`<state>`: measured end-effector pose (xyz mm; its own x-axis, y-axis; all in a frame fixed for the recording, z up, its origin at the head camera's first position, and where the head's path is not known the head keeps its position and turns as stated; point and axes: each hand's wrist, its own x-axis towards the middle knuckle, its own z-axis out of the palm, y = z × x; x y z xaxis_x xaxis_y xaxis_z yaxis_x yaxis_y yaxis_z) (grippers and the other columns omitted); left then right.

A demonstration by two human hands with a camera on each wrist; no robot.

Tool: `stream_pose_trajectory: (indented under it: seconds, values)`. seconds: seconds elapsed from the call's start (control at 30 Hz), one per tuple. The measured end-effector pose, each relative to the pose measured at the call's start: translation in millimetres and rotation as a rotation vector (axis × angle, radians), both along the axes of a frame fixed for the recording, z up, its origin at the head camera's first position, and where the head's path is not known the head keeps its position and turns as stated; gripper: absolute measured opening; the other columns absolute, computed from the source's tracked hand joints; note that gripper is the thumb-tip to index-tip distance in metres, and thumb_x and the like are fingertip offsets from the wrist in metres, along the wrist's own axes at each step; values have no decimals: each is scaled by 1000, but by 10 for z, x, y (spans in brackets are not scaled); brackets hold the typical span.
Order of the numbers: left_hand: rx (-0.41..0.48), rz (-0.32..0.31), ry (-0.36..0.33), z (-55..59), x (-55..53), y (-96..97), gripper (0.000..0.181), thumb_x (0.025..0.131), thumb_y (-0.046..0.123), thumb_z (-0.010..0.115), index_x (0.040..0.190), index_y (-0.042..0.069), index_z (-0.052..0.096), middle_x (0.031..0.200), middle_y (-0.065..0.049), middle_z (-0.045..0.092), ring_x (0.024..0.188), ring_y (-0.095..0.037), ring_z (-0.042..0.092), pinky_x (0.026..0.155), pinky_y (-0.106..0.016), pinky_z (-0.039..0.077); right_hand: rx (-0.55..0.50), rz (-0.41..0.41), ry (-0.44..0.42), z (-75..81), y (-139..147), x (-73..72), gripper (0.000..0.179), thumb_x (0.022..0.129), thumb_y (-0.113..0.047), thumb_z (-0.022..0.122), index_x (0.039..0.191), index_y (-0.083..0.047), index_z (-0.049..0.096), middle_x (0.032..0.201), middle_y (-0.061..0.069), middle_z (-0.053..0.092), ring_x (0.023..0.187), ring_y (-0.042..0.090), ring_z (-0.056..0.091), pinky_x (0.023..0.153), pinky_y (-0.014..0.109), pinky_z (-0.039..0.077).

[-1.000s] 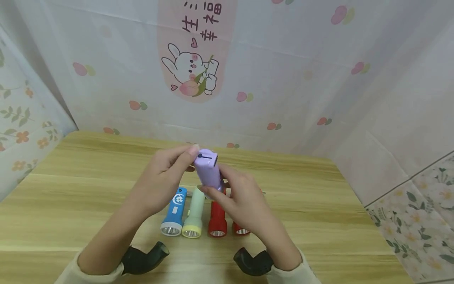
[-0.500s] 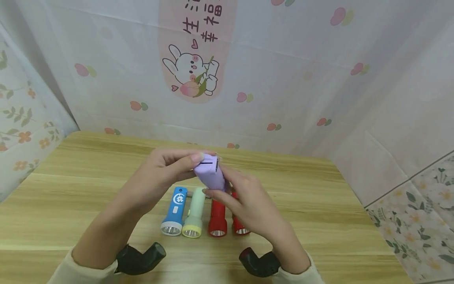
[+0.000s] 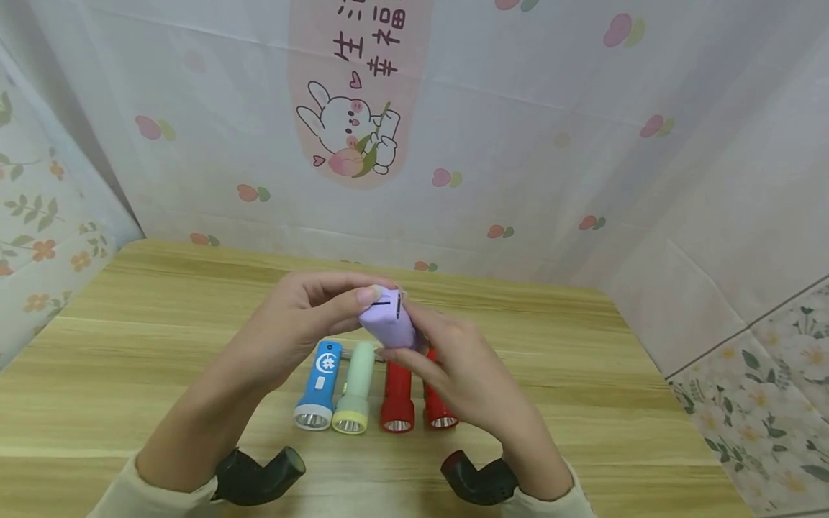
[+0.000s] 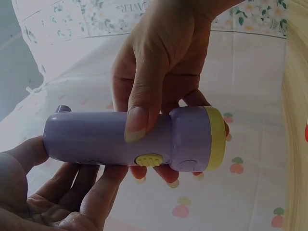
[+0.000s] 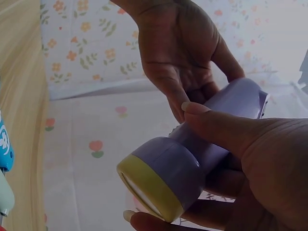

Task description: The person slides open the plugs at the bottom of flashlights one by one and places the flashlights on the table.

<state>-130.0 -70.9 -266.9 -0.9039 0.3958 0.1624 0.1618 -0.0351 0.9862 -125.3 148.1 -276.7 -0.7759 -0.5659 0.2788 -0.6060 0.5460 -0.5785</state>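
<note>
Both hands hold a purple flashlight (image 3: pixel 388 327) in the air above the table, its tail end turned up toward the head camera. My left hand (image 3: pixel 294 313) has its thumb on that tail end, beside a thin dark slot; its fingers lie along the body. My right hand (image 3: pixel 456 352) grips the body near the head, thumb on one side and fingers round the other. In the left wrist view a ribbed yellow switch (image 4: pixel 149 160) and a yellow rim (image 4: pixel 217 138) show on the flashlight. The right wrist view shows its yellow-rimmed head (image 5: pixel 154 185) toward the camera.
Under the hands, a blue flashlight (image 3: pixel 317 388), a pale green flashlight (image 3: pixel 356 385), a red flashlight (image 3: pixel 397 396) and another red flashlight (image 3: pixel 440 410) lie in a row on the wooden table (image 3: pixel 570 374). A printed curtain (image 3: pixel 518 144) hangs behind.
The purple flashlight has tipped and come slightly lower, so its body looks shorter. My left thumb has slid onto the tail end and now covers the dark knob seen there before.
</note>
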Motion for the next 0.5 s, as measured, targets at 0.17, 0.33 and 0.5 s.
stream_pose_trajectory:
  seconds: [0.17,0.33,0.5]
  values:
    - [-22,13,10,18,31,-25,30,101,23,61,121,4,72,126,-10,71,116,-25,68,104,-43,54,14,37,-29,9,-1,3,47,96,-25,70,139,-13,56,115,2,72,93,11,68,84,25,60]
    - [-34,25,-2,28,49,-26,28,99,23,65,118,4,73,118,-10,73,109,-25,70,102,-42,56,22,55,-48,9,3,8,46,97,-26,68,139,-13,56,114,2,72,90,11,67,83,23,59]
    - [-17,36,1,36,62,-5,33,100,27,63,121,3,72,119,-11,73,110,-23,71,101,-40,56,27,41,-75,13,16,14,42,97,-29,68,134,-12,59,112,2,72,90,11,68,81,22,59]
